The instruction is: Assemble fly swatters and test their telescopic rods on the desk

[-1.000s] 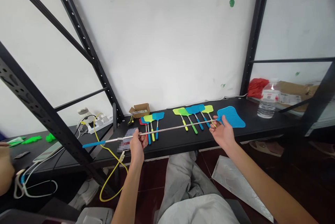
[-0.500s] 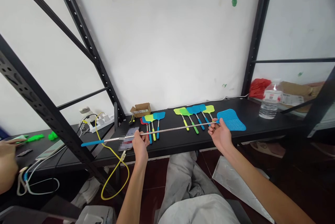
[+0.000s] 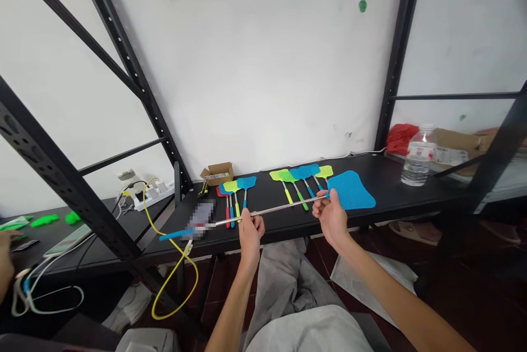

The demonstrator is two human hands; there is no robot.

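Both hands hold one blue fly swatter [image 3: 352, 190] with a long telescopic metal rod, level above the black table's front. My left hand [image 3: 250, 234] is closed round the middle of the rod. My right hand [image 3: 330, 214] pinches the rod just below the blue mesh head. The blue handle [image 3: 177, 234] points left, over a phone [image 3: 201, 214] whose screen is blurred out. Behind the rod, several collapsed fly swatters [image 3: 302, 173] in yellow, green and blue lie at the centre right. Another group of fly swatters [image 3: 236, 184], red, blue and yellow, lies farther left.
A small cardboard box [image 3: 217, 173] and a yellow-black cutter [image 3: 203, 190] lie at the back left. A water bottle [image 3: 419, 155] stands right. A yellow cable [image 3: 196, 280] hangs off the front edge by a black rack post [image 3: 66, 182]. Another person's hand [image 3: 5, 258] is far left.
My left hand has moved right along the swatter toward my right hand. The blue handle has come right too, and the rod looks shorter. The view has shifted slightly.
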